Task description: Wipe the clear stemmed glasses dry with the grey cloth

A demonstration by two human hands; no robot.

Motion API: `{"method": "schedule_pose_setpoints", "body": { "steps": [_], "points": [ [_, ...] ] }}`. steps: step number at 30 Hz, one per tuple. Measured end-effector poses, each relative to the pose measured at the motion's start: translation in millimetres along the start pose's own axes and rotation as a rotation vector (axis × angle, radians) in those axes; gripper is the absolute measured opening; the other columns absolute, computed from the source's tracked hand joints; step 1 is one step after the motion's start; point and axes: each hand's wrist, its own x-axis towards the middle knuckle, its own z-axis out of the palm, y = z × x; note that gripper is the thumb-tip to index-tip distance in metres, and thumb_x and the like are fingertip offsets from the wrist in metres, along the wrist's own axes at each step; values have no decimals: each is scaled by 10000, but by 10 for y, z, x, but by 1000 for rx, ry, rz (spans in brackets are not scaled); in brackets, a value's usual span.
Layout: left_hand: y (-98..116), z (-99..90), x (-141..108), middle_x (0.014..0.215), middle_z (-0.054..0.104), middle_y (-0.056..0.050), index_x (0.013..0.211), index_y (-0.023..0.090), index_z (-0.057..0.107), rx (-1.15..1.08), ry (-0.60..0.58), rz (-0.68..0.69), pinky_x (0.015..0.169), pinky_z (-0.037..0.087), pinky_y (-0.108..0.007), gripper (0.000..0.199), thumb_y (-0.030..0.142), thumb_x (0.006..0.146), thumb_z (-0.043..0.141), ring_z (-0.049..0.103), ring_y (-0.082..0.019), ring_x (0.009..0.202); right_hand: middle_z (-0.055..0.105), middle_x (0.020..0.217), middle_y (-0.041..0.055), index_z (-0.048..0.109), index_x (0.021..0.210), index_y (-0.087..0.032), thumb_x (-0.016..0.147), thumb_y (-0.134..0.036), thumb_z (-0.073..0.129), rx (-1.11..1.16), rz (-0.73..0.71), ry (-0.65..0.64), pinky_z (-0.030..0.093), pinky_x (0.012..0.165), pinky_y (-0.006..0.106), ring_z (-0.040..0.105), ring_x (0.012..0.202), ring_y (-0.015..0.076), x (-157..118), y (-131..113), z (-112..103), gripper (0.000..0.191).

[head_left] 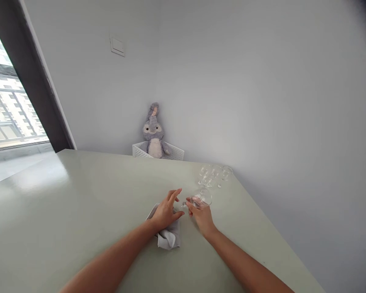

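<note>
My right hand is closed around a clear glass cup, which lies tilted with its round rim toward the upper right. A small glass part, its handle or foot, shows by the fingertips. My left hand has its fingers and thumb apart, close to the glass on its left side, with nothing held. Under and behind that hand a grey cloth lies crumpled on the table. Several more clear glass cups stand close together beyond my right hand; their outlines overlap.
The pale green table meets the grey wall at the back and along the right. Past its far edge, a grey plush rabbit sits in a white perforated basket. A window with a dark frame is at the left; a light switch is on the wall.
</note>
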Motion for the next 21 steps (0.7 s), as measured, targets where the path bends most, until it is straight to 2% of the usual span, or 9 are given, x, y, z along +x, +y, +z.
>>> {"method": "schedule_pose_setpoints", "body": {
  "steps": [2, 6, 10, 14, 21],
  "points": [
    [-6, -2, -9, 1128, 425, -32, 1298, 338, 179, 1, -8, -4, 667, 477, -304, 774, 169, 661, 587, 518, -119, 779, 610, 724, 20, 612, 791, -168, 649, -433, 604, -5, 12, 105, 385, 468, 247, 441, 443, 94, 0, 2, -188, 300],
    [-4, -1, -9, 1147, 425, -25, 1290, 344, 197, -28, 7, -7, 644, 478, -278, 716, 139, 692, 532, 514, -111, 803, 491, 474, -44, 605, 770, -160, 632, -443, 613, -5, 25, 305, 373, 481, 245, 436, 443, 109, 116, 60, -590, 315],
    [16, -15, -3, 1118, 458, -19, 1282, 321, 221, -51, -2, -13, 635, 477, -258, 659, 123, 712, 486, 515, -97, 771, 488, 476, -53, 587, 744, -157, 581, -416, 641, -14, 103, 431, 398, 459, 248, 446, 425, 105, 366, 212, -873, 311],
    [12, -30, -5, 1088, 476, -15, 1275, 305, 240, -57, -24, -13, 647, 475, -254, 621, 133, 723, 468, 515, -93, 757, 534, 581, -25, 582, 760, -148, 548, -362, 657, -35, 149, 454, 460, 478, 276, 505, 447, 119, 579, 342, -977, 311],
    [-33, -13, -2, 1043, 506, -8, 1259, 292, 273, -79, -25, -32, 677, 476, -269, 561, 153, 742, 442, 523, -90, 737, 526, 613, -17, 573, 766, -150, 562, -310, 623, -40, 149, 439, 489, 499, 284, 534, 465, 126, 773, 389, -967, 264]
  ]
}}
